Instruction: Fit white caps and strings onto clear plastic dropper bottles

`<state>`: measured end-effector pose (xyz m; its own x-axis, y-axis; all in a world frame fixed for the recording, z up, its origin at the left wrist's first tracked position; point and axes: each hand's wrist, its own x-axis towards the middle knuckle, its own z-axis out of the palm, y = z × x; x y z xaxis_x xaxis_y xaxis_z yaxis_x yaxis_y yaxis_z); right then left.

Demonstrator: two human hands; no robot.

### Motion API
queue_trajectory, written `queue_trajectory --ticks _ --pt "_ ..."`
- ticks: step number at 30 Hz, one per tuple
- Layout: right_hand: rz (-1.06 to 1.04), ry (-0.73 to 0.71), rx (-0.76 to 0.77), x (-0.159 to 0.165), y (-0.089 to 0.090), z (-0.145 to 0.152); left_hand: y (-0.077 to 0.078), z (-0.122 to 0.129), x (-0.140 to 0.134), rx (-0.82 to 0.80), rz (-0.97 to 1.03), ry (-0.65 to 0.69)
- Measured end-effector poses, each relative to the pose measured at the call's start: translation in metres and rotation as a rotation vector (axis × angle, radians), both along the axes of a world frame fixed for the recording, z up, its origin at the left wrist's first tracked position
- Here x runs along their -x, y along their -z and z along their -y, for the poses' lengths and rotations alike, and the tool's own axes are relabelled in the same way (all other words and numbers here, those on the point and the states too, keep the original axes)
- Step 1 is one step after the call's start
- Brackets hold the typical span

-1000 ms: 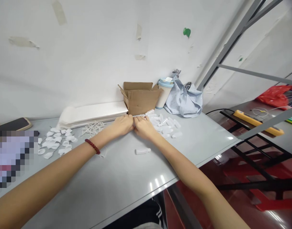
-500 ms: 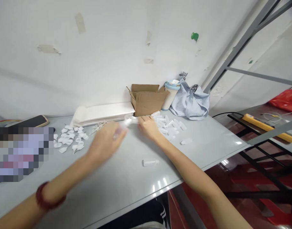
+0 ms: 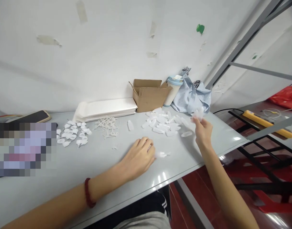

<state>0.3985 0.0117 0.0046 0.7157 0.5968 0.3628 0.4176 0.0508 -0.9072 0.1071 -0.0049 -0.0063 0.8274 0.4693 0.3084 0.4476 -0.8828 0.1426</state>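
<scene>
My left hand (image 3: 139, 159) is palm down over the front middle of the table, fingers curled. A small translucent plastic bottle (image 3: 161, 155) with a thin tip sticks out from its right side; the thumb is hidden. Raised at the right, my right hand (image 3: 203, 129) pinches a blurred bunch of translucent white pieces (image 3: 197, 113), which look like small plastic bottles. Beside it a pile of such bottles (image 3: 163, 122) lies on the table, with one loose bottle (image 3: 186, 134) near the wrist. Another bottle (image 3: 130, 125) lies apart to the left.
White caps (image 3: 71, 133) and thin white strips (image 3: 107, 125) lie to the left. Along the wall are stacked white envelopes (image 3: 107, 109), an open cardboard box (image 3: 150, 100), a lidded cup (image 3: 172, 91) and a blue cloth bag (image 3: 192, 98). A phone (image 3: 38, 116) is far left.
My right hand has moved right from the pile's left edge, now raised with white pieces. My left hand has come right and down, to where a bottle lay. The thin strips are uncovered.
</scene>
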Motion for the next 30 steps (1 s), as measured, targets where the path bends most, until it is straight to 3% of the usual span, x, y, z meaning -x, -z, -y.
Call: queue_trajectory --ticks 2,4,13,15,19,21,23,25,27,30 --pt "-0.235 0.021 0.028 -0.007 0.015 0.017 0.003 0.013 0.010 0.050 -0.035 0.016" --pt "-0.337 -0.009 0.035 -0.001 0.021 0.029 0.006 0.020 0.016 0.096 -0.040 0.011" --pt "-0.549 -0.422 0.060 0.051 0.013 0.028 0.000 0.024 0.021 0.287 0.039 -0.029" --pt "-0.468 -0.431 0.088 0.055 0.006 0.029 -0.003 0.027 0.026 0.445 0.143 -0.074" --pt "-0.106 -0.457 0.115 0.082 -0.013 0.045 -0.009 0.028 0.032 0.952 0.528 -0.373" --pt "0.144 -0.601 0.150 0.112 -0.016 0.053 -0.014 0.027 0.030 1.189 0.745 -0.417" --pt "0.373 -0.765 0.123 0.147 -0.011 0.057 -0.018 0.027 0.028 1.373 0.921 -0.359" --pt "0.548 -0.857 0.064 0.179 -0.004 0.058 -0.023 0.028 0.027 1.478 1.053 -0.353" --pt "0.635 -0.930 0.090 0.200 -0.005 0.057 -0.028 0.028 0.031 1.493 1.166 -0.452" --pt "0.693 -1.138 0.159 0.205 -0.034 0.062 -0.034 0.021 0.045 1.449 1.265 -0.616"
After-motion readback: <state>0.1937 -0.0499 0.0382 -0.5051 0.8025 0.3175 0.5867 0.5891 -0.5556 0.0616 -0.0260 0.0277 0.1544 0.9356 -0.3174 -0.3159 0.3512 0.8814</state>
